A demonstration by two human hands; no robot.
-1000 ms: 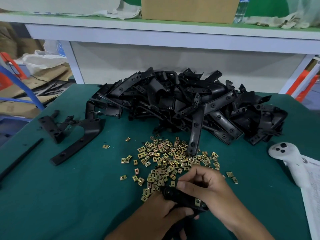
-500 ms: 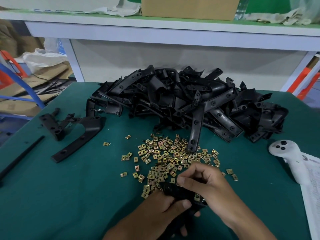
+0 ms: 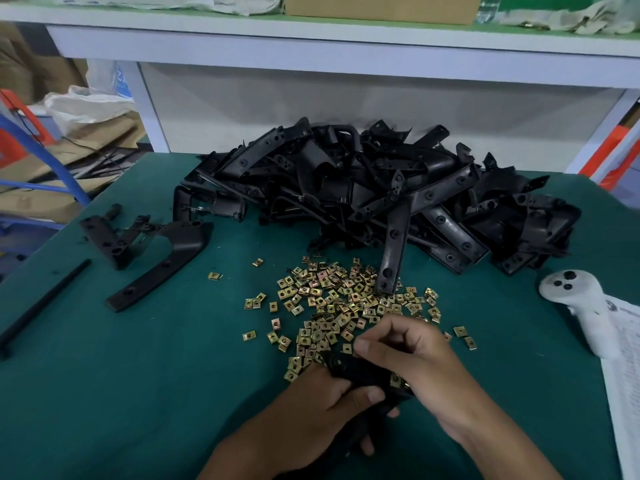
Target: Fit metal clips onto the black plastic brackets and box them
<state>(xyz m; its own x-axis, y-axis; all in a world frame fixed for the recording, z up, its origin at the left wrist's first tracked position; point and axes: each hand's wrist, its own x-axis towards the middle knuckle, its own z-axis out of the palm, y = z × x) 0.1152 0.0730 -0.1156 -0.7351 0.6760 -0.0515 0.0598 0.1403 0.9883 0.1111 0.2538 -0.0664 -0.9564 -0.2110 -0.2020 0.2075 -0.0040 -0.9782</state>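
Note:
A black plastic bracket (image 3: 360, 370) sits low in the middle, gripped from below by my left hand (image 3: 322, 410) with the thumb on top. My right hand (image 3: 412, 358) curls over the bracket's far end, fingertips pinching at it. A brass metal clip (image 3: 396, 380) shows on the bracket under my right palm. Loose brass clips (image 3: 343, 299) lie scattered just beyond both hands. Behind them rises a big heap of black brackets (image 3: 374, 195).
A separate bracket (image 3: 162, 258) and a thin black strip (image 3: 41, 303) lie on the green table (image 3: 104, 393) at the left. A white controller (image 3: 575, 299) and a printed sheet (image 3: 623, 375) lie at the right. A cardboard box (image 3: 377, 6) stands on the shelf behind.
Both hands hold the bracket in nearly the same place. My right fingers have shifted slightly along the bracket's far end; the view has tilted a little.

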